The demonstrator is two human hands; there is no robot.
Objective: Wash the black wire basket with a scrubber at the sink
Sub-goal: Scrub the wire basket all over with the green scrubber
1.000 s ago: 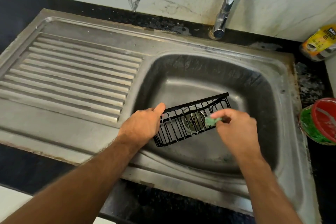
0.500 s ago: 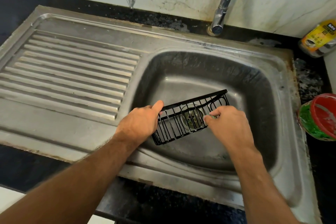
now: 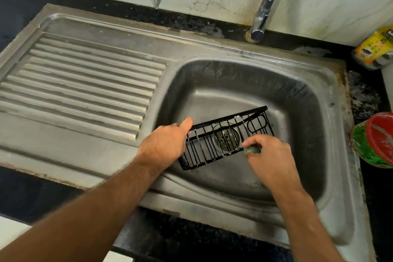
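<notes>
Black wire basket (image 3: 225, 140) gripped by left hand (image 3: 163, 144) over sink (image 3: 331, 112); right hand (image 3: 272, 159) pinches green scrubber (image 3: 252, 150) (against the wires).

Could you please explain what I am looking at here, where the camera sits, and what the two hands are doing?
There is no machine: a person wears one wide-angle camera on the head, looking forward and down at their own bare hands. Below is a steel sink with a ribbed draining board on the left and a tap at the back. The left hand grips one end of a black wire basket, held tilted over the drain. The right hand pinches a green scrubber in its fingers against the basket's wires, which carry white suds. No water runs from the tap. On the dark counter at right stand a yellow-labelled jar and a green tub with a red lid.
</notes>
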